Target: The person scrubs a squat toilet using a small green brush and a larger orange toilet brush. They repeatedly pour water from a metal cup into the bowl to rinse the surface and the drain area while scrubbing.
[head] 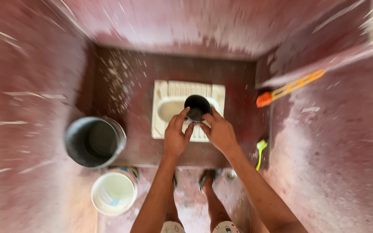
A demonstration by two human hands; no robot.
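I look down into a small reddish-walled stall. Both my hands hold a small black cup (197,106) over a white squat toilet pan (164,96) set in the dark floor. My left hand (177,134) grips the cup from the lower left, its fingers on the rim. From the lower right my right hand (219,130) grips it as well. The cup's mouth faces up toward me and looks dark inside. My feet in sandals stand just behind the raised floor step.
A large grey bucket (94,141) stands on the floor at the left, with a white bucket (114,191) just in front of it. An orange-handled tool (288,88) leans on the right wall ledge. A yellow-green brush (260,152) lies at the right.
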